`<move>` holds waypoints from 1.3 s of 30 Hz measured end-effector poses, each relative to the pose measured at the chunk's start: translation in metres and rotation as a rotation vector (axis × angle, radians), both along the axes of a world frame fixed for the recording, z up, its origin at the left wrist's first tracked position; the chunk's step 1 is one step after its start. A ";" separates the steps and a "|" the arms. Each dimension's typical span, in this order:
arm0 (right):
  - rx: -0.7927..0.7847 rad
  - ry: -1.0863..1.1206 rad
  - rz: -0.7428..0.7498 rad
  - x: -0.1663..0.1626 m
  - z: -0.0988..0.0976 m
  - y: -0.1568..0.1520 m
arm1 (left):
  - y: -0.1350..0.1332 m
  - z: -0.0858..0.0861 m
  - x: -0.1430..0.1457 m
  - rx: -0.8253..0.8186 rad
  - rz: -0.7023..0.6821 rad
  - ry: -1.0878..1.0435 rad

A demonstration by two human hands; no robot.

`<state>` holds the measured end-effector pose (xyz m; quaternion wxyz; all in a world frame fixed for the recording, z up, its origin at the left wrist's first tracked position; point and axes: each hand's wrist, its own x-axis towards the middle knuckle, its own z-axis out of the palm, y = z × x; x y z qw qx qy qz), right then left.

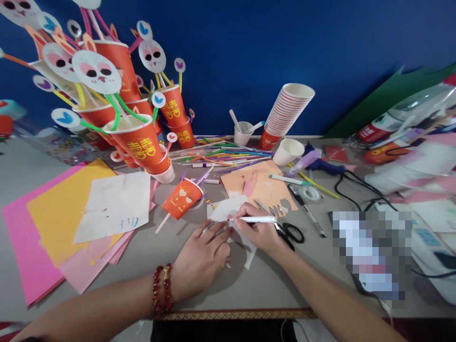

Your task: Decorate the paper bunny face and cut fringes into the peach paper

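Observation:
My right hand (257, 232) grips a white marker pen (262, 219), its tip down at a small pink mark near my left fingertips. Under both hands lie cut pieces of white paper (223, 208). My left hand (206, 256) rests flat on the paper with fingers stretched out; a red bead bracelet circles the wrist. Just right of my right hand are black-handled scissors (294, 232), partly hidden by it. A red paper cup (181, 198) lies on its side beyond my left hand, with straws or thin sticks poking from it.
Cup figures with white animal faces (98, 71) stand at the left. Coloured paper sheets (42, 209) lie below them. Behind are pipe cleaners (217, 152), a tall cup stack (288, 111) and a glue gun (326, 165). A pixelated patch (370, 256) covers something at the right.

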<state>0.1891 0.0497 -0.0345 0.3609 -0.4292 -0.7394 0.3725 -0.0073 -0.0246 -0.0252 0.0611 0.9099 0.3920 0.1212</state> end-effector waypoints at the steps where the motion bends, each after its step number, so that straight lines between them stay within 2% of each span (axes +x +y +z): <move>1: 0.000 -0.004 -0.001 0.000 0.000 0.000 | 0.000 0.000 0.000 0.000 0.001 0.001; 39: 0.006 -0.044 0.000 0.000 -0.002 -0.001 | 0.000 0.001 0.000 0.002 -0.001 -0.009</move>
